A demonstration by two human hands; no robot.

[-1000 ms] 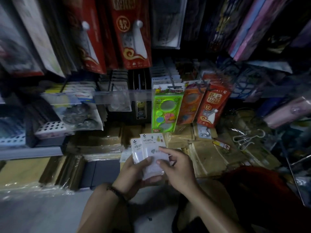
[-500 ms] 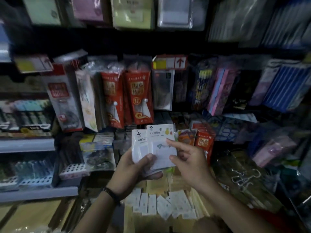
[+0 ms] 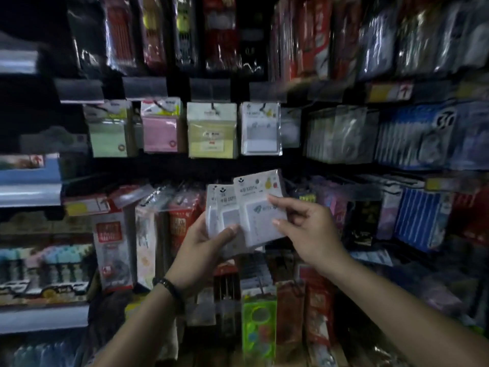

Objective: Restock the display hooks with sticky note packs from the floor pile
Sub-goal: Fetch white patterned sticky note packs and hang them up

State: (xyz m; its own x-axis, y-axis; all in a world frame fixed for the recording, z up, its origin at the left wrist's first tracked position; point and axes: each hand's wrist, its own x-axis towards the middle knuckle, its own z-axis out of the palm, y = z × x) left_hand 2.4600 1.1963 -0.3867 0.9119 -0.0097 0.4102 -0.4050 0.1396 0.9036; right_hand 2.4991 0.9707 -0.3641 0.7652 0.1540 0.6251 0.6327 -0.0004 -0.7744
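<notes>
Head view: left hand [image 3: 203, 250] grips a fanned stack of white plastic-wrapped sticky note packs [image 3: 225, 207] in front of the display, thumb pressed across them so one can slide free. Right hand [image 3: 307, 231] pinches the front pack [image 3: 260, 210] by its edge, probably to lift it to the matching white hanging pack [image 3: 260, 129] above.

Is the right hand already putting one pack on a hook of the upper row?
No, the right hand pinches the front white pack in the fan that the left hand holds, below the hanging white pack.
</notes>
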